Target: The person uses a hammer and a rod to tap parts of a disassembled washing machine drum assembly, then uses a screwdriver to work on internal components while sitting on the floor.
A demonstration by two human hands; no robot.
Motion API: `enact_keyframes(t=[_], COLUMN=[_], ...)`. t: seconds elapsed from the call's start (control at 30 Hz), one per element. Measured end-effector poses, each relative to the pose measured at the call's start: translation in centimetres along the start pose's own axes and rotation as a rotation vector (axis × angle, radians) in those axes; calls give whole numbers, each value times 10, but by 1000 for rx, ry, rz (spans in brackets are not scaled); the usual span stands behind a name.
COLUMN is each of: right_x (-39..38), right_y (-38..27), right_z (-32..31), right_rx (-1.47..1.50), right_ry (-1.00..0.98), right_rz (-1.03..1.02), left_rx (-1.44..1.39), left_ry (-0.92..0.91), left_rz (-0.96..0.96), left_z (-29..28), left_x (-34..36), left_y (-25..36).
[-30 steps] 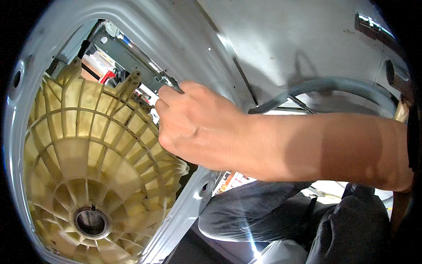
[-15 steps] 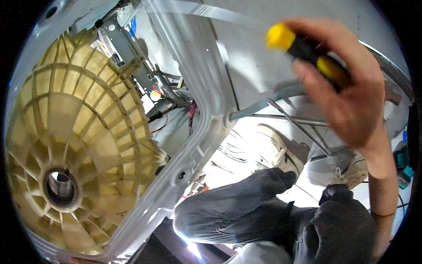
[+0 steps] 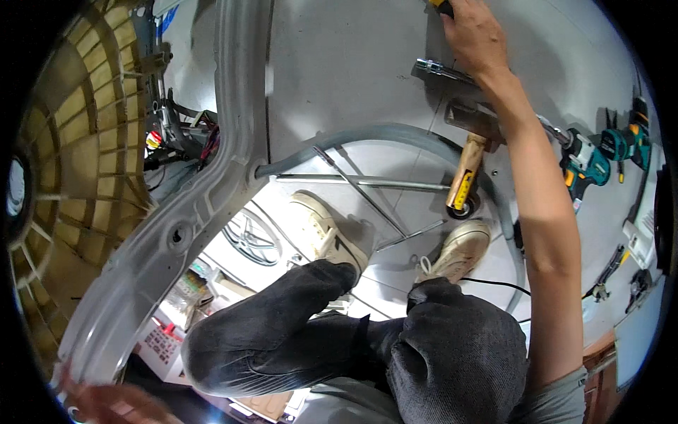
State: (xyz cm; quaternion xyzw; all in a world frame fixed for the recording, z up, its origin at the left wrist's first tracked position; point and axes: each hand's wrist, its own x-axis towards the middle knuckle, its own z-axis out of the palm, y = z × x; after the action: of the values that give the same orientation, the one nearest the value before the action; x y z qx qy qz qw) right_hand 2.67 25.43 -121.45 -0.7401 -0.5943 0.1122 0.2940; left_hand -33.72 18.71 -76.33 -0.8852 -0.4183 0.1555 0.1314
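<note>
My right hand [image 3: 479,35] reaches out to the far edge of the view, over the grey tiled floor. Its fingers are closed on a screwdriver with a yellow-and-black handle [image 3: 442,7], most of which lies outside the picture. Just nearer than that hand is a chrome socket tool [image 3: 439,68]. Beneath my forearm rests a hammer [image 3: 465,169] with a wooden handle. At the lower left, my left hand [image 3: 120,404] is smeared by motion beside the grey metal frame [image 3: 148,272], so its fingers cannot be made out. Inside that frame sits a cream ribbed plastic tub [image 3: 88,141].
A grey hose [image 3: 402,133] curves from the frame across the floor, near long metal rods [image 3: 367,182]. Teal power drills [image 3: 590,168] and pliers [image 3: 607,272] lie at the right. My shoes [image 3: 314,226] and dark trousers [image 3: 452,353] fill the near middle.
My right hand has carried the screwdriver away from me to the far edge. The view has turned rightward, showing the hammer and drills. My left hand has come in at the lower left.
</note>
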Motion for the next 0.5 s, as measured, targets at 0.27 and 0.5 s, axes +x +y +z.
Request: enact_keyframes(t=[0.27,0.5], right_x=[-85,-186], right_y=[-25,-20], right_z=[-56,-77], right_rx=[-5,-18], right_ry=[-53,-202], right_rz=[27,270], left_rx=[-1188,-1500], left_ry=[-858,-1063], left_rz=[-323,-776], left_z=[258,354], left_x=[39,27], left_y=[146,241])
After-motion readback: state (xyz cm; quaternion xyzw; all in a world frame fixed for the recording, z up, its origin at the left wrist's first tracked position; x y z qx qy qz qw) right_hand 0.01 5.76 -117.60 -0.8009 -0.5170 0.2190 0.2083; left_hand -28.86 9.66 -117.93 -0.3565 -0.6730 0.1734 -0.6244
